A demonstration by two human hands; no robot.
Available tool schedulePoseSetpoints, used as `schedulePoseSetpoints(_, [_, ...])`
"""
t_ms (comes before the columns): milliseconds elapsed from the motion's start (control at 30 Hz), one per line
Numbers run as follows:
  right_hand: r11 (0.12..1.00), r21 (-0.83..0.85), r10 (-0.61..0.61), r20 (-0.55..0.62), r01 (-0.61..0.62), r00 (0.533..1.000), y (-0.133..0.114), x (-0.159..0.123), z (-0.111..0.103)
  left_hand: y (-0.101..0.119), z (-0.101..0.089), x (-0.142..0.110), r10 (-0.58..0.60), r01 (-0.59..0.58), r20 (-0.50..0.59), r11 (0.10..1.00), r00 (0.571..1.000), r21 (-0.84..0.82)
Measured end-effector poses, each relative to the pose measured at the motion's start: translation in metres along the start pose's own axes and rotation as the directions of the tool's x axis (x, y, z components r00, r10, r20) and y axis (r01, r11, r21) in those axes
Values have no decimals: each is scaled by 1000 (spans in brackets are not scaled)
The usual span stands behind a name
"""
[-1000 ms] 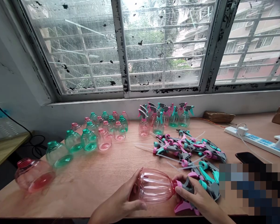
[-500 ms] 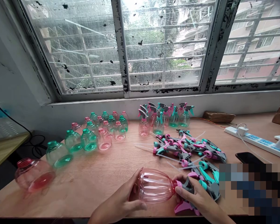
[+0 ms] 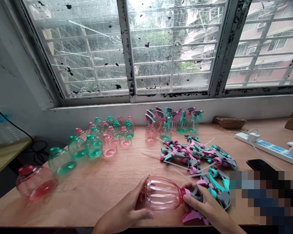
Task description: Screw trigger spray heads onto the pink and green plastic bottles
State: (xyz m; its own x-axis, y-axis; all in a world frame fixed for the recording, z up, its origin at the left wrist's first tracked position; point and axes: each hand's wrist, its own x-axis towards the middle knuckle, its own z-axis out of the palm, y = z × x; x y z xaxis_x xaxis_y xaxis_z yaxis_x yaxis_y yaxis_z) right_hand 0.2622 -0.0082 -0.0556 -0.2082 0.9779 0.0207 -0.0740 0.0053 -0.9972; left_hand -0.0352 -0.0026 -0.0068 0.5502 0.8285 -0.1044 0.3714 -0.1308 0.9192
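A clear pink spray bottle (image 3: 163,193) lies sideways in the air between my hands, near the table's front edge. My left hand (image 3: 130,206) is closed around its base, on the left. At the neck, my right hand (image 3: 203,203) grips the pink collar of a grey trigger sprayer head (image 3: 197,192), which sits against the bottle's mouth. How far the collar is screwed on I cannot tell. Just beyond my right hand lies a pile of loose pink, teal and grey sprayer heads (image 3: 185,151) with thin clear tubes. A pink trigger (image 3: 192,215) shows beneath that hand.
Open pink and green bottles (image 3: 93,145) stand in rows on the wooden table (image 3: 100,191) at left. Several bottles with sprayer heads (image 3: 166,128) stand by the wall. To the right are a white power strip (image 3: 268,148), a dark phone (image 3: 260,164) and a brown bundle (image 3: 229,122).
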Motion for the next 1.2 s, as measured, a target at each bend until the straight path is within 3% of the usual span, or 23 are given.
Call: schedulePoseSetpoints(1200, [1000,5,6,-23,-6,1000,-4,-1,4,-2,-1,0,30,-30,6,999,1000,-20])
